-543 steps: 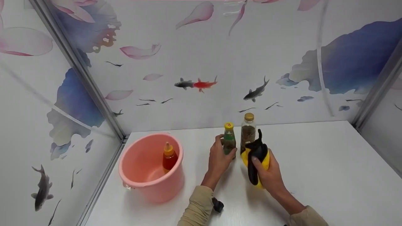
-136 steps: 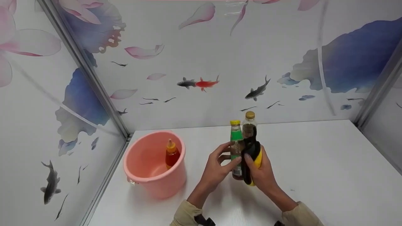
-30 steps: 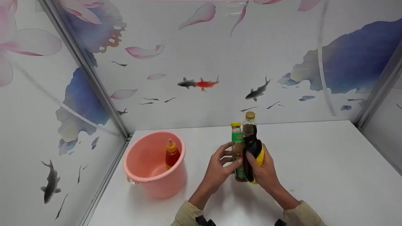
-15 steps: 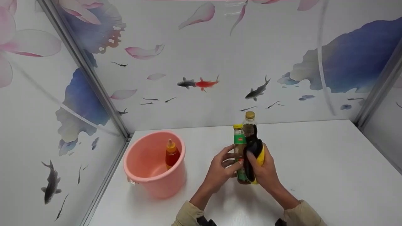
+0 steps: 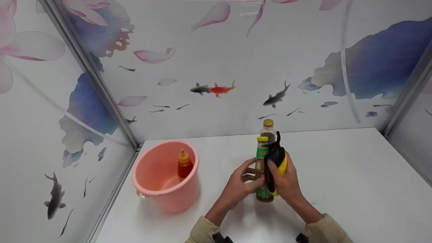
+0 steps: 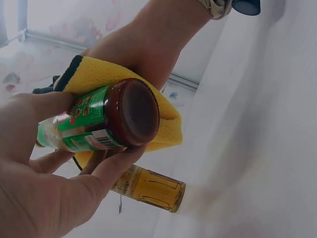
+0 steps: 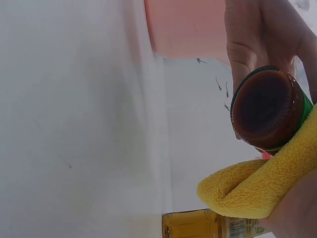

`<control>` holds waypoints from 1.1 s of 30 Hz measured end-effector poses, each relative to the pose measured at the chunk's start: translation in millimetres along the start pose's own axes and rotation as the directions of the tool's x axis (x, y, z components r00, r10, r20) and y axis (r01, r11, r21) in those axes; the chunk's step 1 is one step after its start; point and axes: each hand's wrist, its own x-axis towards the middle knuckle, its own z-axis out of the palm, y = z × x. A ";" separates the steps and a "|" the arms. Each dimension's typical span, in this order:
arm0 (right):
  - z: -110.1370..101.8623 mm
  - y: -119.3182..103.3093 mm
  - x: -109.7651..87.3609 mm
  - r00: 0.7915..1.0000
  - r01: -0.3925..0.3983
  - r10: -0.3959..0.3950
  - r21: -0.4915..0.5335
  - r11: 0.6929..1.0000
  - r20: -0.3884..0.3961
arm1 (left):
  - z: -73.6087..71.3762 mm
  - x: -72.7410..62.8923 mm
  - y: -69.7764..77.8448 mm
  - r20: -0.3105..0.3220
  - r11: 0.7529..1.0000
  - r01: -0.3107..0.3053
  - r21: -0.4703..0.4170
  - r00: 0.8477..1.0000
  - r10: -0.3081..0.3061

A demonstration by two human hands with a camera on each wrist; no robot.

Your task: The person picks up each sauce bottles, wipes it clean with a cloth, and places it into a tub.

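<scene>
Currently a sauce bottle (image 6: 94, 119), green label and yellow cap, is held clear of the table (image 5: 357, 175), cap up, its dark base showing in both wrist views. Left hand (image 5: 236, 184), at the bottle's eight o'clock in the head view, grasps it between thumb and fingers. Right hand (image 5: 287, 182), at four o'clock, grips a cloth (image 5: 276, 157), yellow on one side, black on the other; thumb on the black face, the cloth lying against the bottle at three o'clock.

Just past these, at twelve o'clock, a taller bottle (image 5: 268, 123) with a gold cap stands on the table, partly hidden; amber lower part visible from the left wrist.

Well apart at nine o'clock: pink bucket (image 5: 173, 201). Inside, by its three o'clock wall, a red squeeze bottle (image 5: 184, 170), nozzle up. Back wall (image 5: 236, 114) at twelve o'clock, printed with fish and petals. Beige sleeves (image 5: 204, 231) on both arms.
</scene>
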 end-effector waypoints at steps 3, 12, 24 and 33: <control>-0.4 -0.7 -0.2 1.000 0.003 -0.003 0.004 1.000 0.005 | -1.4 0.1 1.6 0.024 1.000 0.018 0.021 1.000 -0.018; 0.3 0.9 -0.4 1.000 -0.001 0.001 -0.003 1.000 0.013 | -0.5 1.5 2.7 -0.002 0.994 -0.022 0.109 1.000 0.023; 6.2 -2.4 -5.1 0.998 -0.025 0.024 0.021 0.999 0.050 | -5.8 0.7 8.6 -0.129 1.000 -0.027 0.004 0.991 0.027; 10.0 0.4 -7.9 0.996 -0.064 0.062 0.022 0.998 0.060 | -7.4 2.6 9.5 -0.181 0.998 -0.069 -0.010 0.981 0.067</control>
